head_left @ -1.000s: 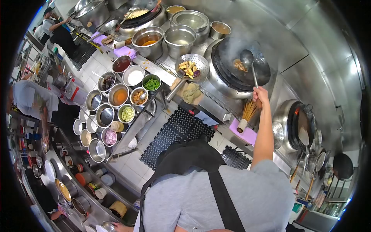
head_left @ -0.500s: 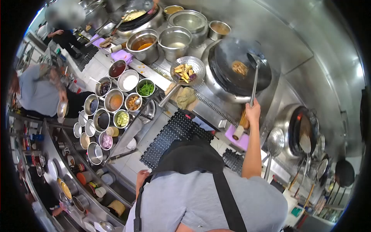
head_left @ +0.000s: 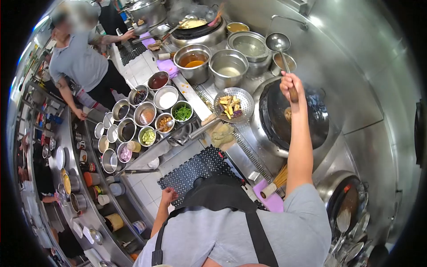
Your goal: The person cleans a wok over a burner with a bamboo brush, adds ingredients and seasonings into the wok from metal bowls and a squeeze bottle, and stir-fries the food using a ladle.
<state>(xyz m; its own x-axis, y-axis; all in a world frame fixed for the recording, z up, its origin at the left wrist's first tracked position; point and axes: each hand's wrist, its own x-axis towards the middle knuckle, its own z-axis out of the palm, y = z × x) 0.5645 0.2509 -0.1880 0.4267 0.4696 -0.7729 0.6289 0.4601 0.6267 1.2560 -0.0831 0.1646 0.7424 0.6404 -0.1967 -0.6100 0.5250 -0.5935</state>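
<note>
Holds the ladle [head_left: 277, 43] aloft in the right hand [head_left: 292, 87], with its round bowl up at the far side of the stove and its wooden handle slanting down into the palm. Has the fingers of that hand wrapped around the handle, pressed close together. Cannot tell whether the ladle's bowl touches the bent metal pipe [head_left: 284, 17] just beside it. Just next to the ladle's bowl in view, a small pan of brown liquid [head_left: 276, 71] and a wide pot of clear liquid [head_left: 259, 69]. Crosses with the right forearm in front of a dark wok [head_left: 318, 129], partly hiding a small portion of food [head_left: 288, 114] in it. To the wok's left, a perforated strainer [head_left: 249, 106] with cut yellow and purple pieces [head_left: 230, 106], its handle reaching toward the counter's edge near a greenish cloth [head_left: 222, 135]. On the near counter edge, a bamboo brush [head_left: 279, 179] lying partly over a purple cloth [head_left: 272, 200]. Beyond the strainer, a pot of orange liquid [head_left: 195, 76] beside a pot of pale liquid [head_left: 229, 83]. Farther left, grouped metal bowls holding chopped greens [head_left: 182, 112], white powder [head_left: 166, 99], dark red sauce [head_left: 159, 80], pale green chunks [head_left: 148, 136] and pinkish pieces [head_left: 126, 155]. Holds nothing in the left hand [head_left: 169, 196], low near the apron [head_left: 218, 191], with the fingers loosely bent and slightly apart. At upper left, a co-worker [head_left: 82, 62] with one arm stretched toward the rear wok [head_left: 211, 29].
</note>
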